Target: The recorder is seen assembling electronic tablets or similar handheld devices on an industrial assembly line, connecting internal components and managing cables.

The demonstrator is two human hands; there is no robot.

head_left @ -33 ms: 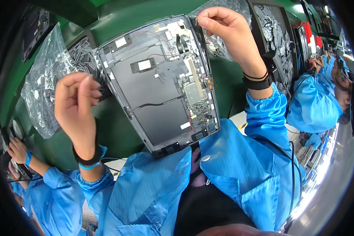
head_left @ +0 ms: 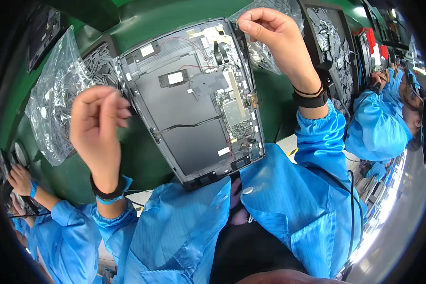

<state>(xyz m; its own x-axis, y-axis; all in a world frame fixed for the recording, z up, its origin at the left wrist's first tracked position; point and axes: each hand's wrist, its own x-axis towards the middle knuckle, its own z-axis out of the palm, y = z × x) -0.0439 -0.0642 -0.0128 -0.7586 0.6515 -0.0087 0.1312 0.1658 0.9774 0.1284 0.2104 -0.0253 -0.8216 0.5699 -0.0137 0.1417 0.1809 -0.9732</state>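
Blue sleeves of my smock fill the near edge, and just past them one open device case (head_left: 194, 99) lies tilted on the green mat (head_left: 142, 156), its near end against my chest and its dark plates, circuit board and thin red wires facing up. My left hand (head_left: 99, 128) hovers just beside the case's left edge, fingers curled loosely with the tips drawn together; whether something tiny sits between them I cannot tell. My right hand (head_left: 274, 35) is at the far right corner of the case, thumb and forefinger pinched shut at the rim, though on what I cannot make out. To work well here, I judge I should keep the pinch light and clear of the wires. I count two clear plastic bags: one far left (head_left: 57, 104), one behind my right hand (head_left: 270, 52).
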